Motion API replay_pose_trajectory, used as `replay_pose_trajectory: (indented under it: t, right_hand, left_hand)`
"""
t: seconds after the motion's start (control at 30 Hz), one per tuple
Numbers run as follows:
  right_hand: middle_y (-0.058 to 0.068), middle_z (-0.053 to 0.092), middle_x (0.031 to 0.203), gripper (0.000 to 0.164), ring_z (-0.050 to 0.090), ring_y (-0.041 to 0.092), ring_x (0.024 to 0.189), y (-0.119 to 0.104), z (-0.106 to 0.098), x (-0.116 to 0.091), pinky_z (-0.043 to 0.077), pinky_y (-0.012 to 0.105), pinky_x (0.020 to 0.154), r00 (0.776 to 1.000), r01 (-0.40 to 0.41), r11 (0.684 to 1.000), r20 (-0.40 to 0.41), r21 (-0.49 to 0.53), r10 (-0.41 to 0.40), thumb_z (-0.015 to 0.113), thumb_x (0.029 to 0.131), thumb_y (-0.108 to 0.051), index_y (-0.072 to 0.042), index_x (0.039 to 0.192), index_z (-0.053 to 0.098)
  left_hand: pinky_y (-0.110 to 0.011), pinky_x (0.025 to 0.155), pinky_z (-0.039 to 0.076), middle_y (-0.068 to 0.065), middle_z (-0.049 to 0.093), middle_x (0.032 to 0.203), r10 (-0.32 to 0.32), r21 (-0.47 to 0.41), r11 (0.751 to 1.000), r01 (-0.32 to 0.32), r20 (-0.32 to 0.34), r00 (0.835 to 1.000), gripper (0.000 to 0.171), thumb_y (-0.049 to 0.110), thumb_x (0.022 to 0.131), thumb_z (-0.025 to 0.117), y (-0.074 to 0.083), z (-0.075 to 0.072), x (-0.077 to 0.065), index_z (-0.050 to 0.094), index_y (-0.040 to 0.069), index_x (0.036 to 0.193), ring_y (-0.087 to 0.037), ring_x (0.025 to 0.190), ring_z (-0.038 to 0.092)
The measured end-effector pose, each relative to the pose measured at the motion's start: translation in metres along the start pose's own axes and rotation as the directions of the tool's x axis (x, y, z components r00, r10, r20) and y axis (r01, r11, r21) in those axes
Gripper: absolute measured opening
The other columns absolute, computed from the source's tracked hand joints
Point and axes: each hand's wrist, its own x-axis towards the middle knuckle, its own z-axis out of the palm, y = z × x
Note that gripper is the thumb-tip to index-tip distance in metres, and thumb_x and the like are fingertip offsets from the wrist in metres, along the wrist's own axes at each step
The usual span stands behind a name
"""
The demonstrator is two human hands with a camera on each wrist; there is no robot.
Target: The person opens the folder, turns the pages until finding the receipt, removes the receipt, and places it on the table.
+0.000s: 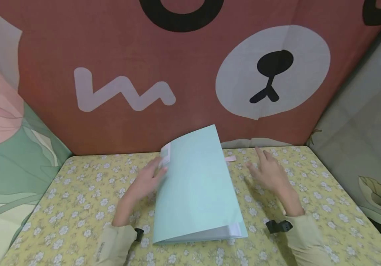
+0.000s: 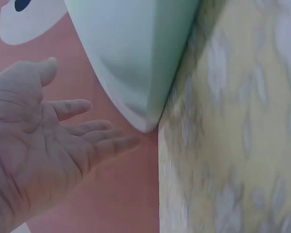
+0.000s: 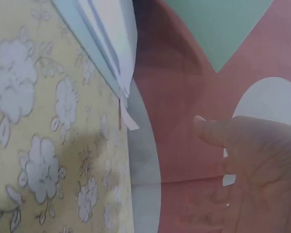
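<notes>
A pale mint-green folder lies on the table with its front cover lifted on the right side. White paper sheets show under the cover, and a pink tab sticks out past the right edge. Beside the spine is my left hand, its fingers extended; in the left wrist view the palm is bare and holds nothing. To the right of the folder, apart from it, my right hand hovers over the table. The right wrist view shows that hand holding nothing, its fingers blurred.
A yellow flowered cloth covers the table. Behind its far edge stands a red-brown fabric wall with a bear print. Printed curtains close in the sides. A black wrist camera sits at the right sleeve.
</notes>
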Motion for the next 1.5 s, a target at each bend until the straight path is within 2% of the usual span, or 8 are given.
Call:
replay_pose_trajectory:
  t: [0.27, 0.43, 0.6, 0.77, 0.93, 1.07, 1.33, 1.5]
  right_hand:
    - [0.037, 0.050, 0.144, 0.062, 0.054, 0.054, 0.126, -0.028, -0.005, 0.000, 0.049, 0.066, 0.097, 0.985, 0.158, 0.973, -0.101, 0.169, -0.143, 0.055, 0.109, -0.030, 0.010, 0.154, 0.036]
    - [0.027, 0.063, 0.134, 0.053, 0.064, 0.045, 0.117, -0.054, -0.013, 0.005, 0.055, 0.059, 0.092, 0.975, 0.211, 0.928, -0.141, 0.307, -0.175, 0.056, 0.109, -0.033, 0.002, 0.149, 0.049]
    - [0.025, 0.065, 0.126, 0.046, 0.069, 0.041, 0.109, -0.074, -0.015, 0.012, 0.061, 0.045, 0.086, 0.977, 0.210, 0.833, -0.125, 0.511, -0.170, 0.058, 0.108, -0.026, 0.003, 0.143, 0.055]
    - [0.028, 0.064, 0.128, 0.045, 0.069, 0.039, 0.107, -0.090, -0.010, 0.018, 0.062, 0.034, 0.082, 0.992, 0.128, 0.747, -0.080, 0.652, -0.100, 0.058, 0.108, -0.021, 0.008, 0.143, 0.054]
    - [0.025, 0.066, 0.129, 0.047, 0.067, 0.031, 0.109, -0.102, -0.005, 0.024, 0.059, 0.030, 0.082, 0.999, 0.021, 0.694, -0.047, 0.720, 0.019, 0.061, 0.105, -0.015, 0.005, 0.147, 0.051]
    - [0.022, 0.069, 0.126, 0.043, 0.068, 0.018, 0.102, -0.106, -0.001, 0.025, 0.058, 0.024, 0.078, 0.996, -0.013, 0.642, -0.050, 0.766, 0.079, 0.063, 0.104, -0.013, 0.003, 0.143, 0.057]
    - [0.001, 0.075, 0.105, 0.038, 0.066, 0.010, 0.087, -0.117, 0.001, 0.020, 0.058, 0.023, 0.075, 0.992, -0.028, 0.509, -0.038, 0.860, 0.118, 0.069, 0.102, -0.019, 0.004, 0.132, 0.067]
    - [-0.005, 0.072, 0.103, 0.039, 0.067, 0.010, 0.090, -0.129, 0.001, 0.017, 0.058, 0.023, 0.075, 0.994, -0.030, 0.443, -0.018, 0.896, 0.104, 0.068, 0.102, -0.018, 0.005, 0.133, 0.065]
  left_hand:
    - [-0.055, 0.123, 0.025, -0.023, 0.032, 0.165, 0.009, -0.043, 0.999, -0.007, 0.047, 0.999, 0.062, 0.033, 0.111, 0.049, 0.011, 0.011, 0.001, 0.033, -0.003, 0.159, -0.041, 0.153, 0.026]
    - [-0.056, 0.123, 0.025, -0.023, 0.033, 0.164, 0.004, -0.031, 1.000, -0.002, 0.037, 0.999, 0.061, 0.031, 0.110, 0.051, 0.014, 0.014, -0.001, 0.035, -0.003, 0.159, -0.041, 0.153, 0.027]
    - [-0.055, 0.122, 0.027, -0.022, 0.032, 0.165, 0.004, 0.003, 1.000, -0.004, 0.050, 0.999, 0.058, 0.029, 0.110, 0.052, 0.015, 0.017, 0.000, 0.039, -0.001, 0.158, -0.040, 0.153, 0.027]
    - [-0.056, 0.122, 0.028, -0.022, 0.032, 0.165, -0.003, 0.028, 1.000, 0.002, 0.046, 0.999, 0.056, 0.028, 0.110, 0.052, 0.015, 0.021, -0.002, 0.041, 0.000, 0.157, -0.040, 0.153, 0.027]
    - [-0.056, 0.122, 0.027, -0.022, 0.032, 0.165, -0.006, 0.038, 0.999, 0.004, 0.032, 0.999, 0.056, 0.028, 0.110, 0.051, 0.016, 0.022, -0.002, 0.039, 0.000, 0.158, -0.040, 0.153, 0.028]
    - [-0.055, 0.123, 0.026, -0.023, 0.032, 0.165, -0.010, 0.025, 1.000, 0.010, 0.027, 1.000, 0.057, 0.028, 0.111, 0.050, 0.018, 0.023, -0.002, 0.037, 0.000, 0.159, -0.040, 0.153, 0.027]
    - [-0.056, 0.123, 0.026, -0.022, 0.029, 0.166, -0.019, 0.026, 1.000, 0.018, 0.024, 1.000, 0.057, 0.030, 0.111, 0.048, 0.020, 0.024, -0.003, 0.037, 0.001, 0.159, -0.039, 0.154, 0.025]
    - [-0.056, 0.123, 0.025, -0.020, 0.029, 0.167, 0.013, 0.031, 0.999, -0.014, 0.013, 1.000, 0.059, 0.035, 0.112, 0.046, 0.027, 0.022, -0.003, 0.036, 0.003, 0.160, -0.038, 0.154, 0.024]
